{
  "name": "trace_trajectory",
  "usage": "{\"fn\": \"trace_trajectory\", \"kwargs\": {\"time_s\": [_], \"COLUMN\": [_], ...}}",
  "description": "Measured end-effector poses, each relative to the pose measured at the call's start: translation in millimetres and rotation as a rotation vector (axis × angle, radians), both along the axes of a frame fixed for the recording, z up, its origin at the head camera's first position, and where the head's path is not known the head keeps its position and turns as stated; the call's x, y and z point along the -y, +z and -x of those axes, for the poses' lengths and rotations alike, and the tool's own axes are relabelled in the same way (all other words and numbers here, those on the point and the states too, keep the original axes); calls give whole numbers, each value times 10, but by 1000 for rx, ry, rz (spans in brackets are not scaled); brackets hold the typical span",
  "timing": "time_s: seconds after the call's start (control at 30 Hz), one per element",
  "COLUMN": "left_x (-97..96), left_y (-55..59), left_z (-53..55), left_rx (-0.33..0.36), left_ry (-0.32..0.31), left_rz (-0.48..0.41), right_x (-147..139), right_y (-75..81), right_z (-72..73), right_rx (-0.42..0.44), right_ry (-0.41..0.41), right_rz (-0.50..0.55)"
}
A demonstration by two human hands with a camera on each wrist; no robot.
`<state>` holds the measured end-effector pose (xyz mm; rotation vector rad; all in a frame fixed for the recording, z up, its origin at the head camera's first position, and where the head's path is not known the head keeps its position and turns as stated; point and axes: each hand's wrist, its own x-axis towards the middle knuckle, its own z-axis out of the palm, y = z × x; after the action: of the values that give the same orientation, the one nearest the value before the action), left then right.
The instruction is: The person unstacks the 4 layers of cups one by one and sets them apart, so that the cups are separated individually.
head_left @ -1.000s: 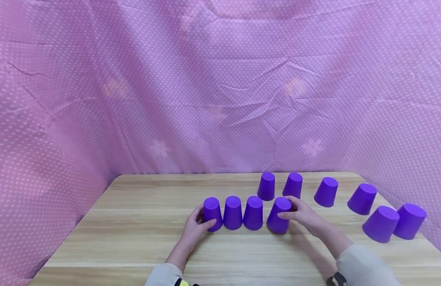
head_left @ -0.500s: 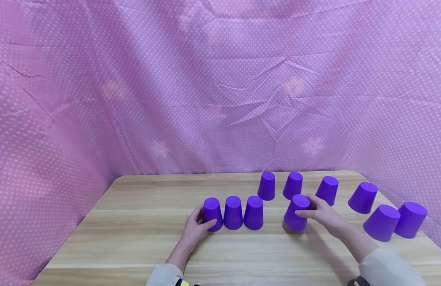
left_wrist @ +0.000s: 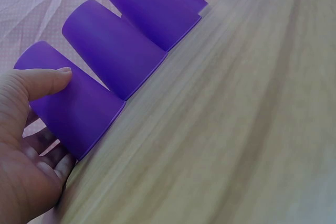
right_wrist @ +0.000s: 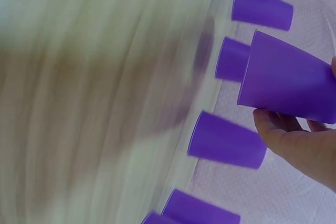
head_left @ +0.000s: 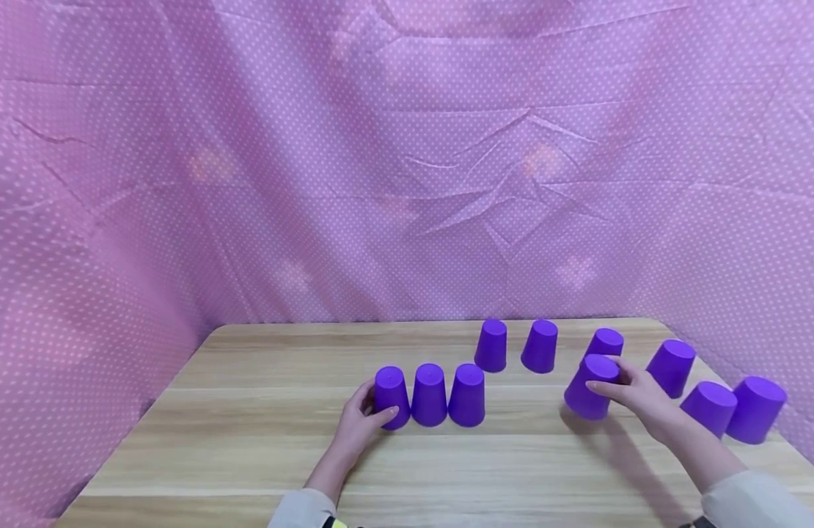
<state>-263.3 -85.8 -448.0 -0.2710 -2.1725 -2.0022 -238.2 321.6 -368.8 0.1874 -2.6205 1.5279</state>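
A purple, tapered, plastic-looking cup (head_left: 581, 396) is hanging mouth-down above the table right of centre, the right hand (head_left: 644, 403) gripping its side. Carrying it level and clear of the six purple cups (head_left: 539, 346) standing far and right seems wisest. Further left, the left hand (head_left: 361, 419) is holding the end cup (head_left: 389, 389) of three on the wood-grained table (head_left: 262, 440). Every cup is facing mouth-down, hiding whatever its inside contains.
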Motion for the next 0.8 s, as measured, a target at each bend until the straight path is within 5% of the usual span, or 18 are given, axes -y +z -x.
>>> {"fn": "trace_trajectory", "kwargs": {"time_s": [0.2, 0.6, 0.8], "left_x": [0, -33, -32], "left_y": [19, 10, 18], "left_z": [-13, 8, -25], "left_rx": [3, 18, 23], "left_ry": [-3, -20, -16], "left_rz": [-1, 8, 9], "right_x": [-207, -958, -773], "right_y": [-73, -820, -570], "right_z": [26, 483, 264], "right_rx": [7, 23, 78], "right_ry": [-41, -103, -127], "right_rz": [-10, 105, 36]}}
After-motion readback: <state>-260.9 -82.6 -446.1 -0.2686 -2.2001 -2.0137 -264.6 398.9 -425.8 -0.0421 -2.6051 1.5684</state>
